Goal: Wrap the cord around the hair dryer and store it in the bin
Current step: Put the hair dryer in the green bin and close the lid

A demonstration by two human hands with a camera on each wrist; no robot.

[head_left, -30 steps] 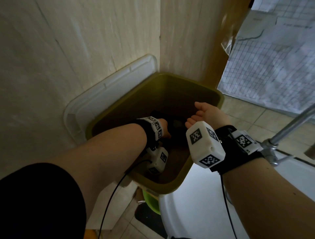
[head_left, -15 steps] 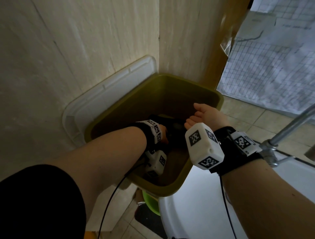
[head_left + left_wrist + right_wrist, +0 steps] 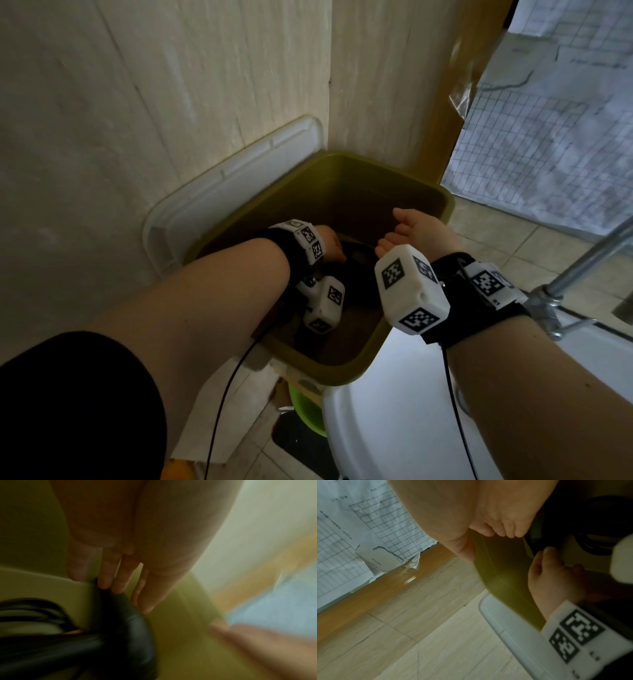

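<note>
The olive-green bin (image 3: 373, 192) stands in the corner of two walls. Inside it lies the black hair dryer (image 3: 358, 262), seen up close in the left wrist view as hair dryer (image 3: 120, 635) with loops of black cord (image 3: 30, 609) beside it. My left hand (image 3: 330, 245) is down inside the bin, and its straight fingers (image 3: 118, 580) point at the dryer's top without curling round it; the blur hides whether they touch. My right hand (image 3: 414, 233) hovers over the bin's right rim, palm up, its fingers (image 3: 501, 530) loosely curled and holding nothing.
A white lid (image 3: 233, 178) leans on the wall behind the bin. A white rounded surface (image 3: 394, 428) sits close in front of the bin, a metal pipe (image 3: 582, 263) at right, a green basin (image 3: 308, 407) below. Grid-printed paper (image 3: 548, 137) covers the far right.
My left hand has risen a little inside the bin. The right hand stays nearly where it was above the rim.
</note>
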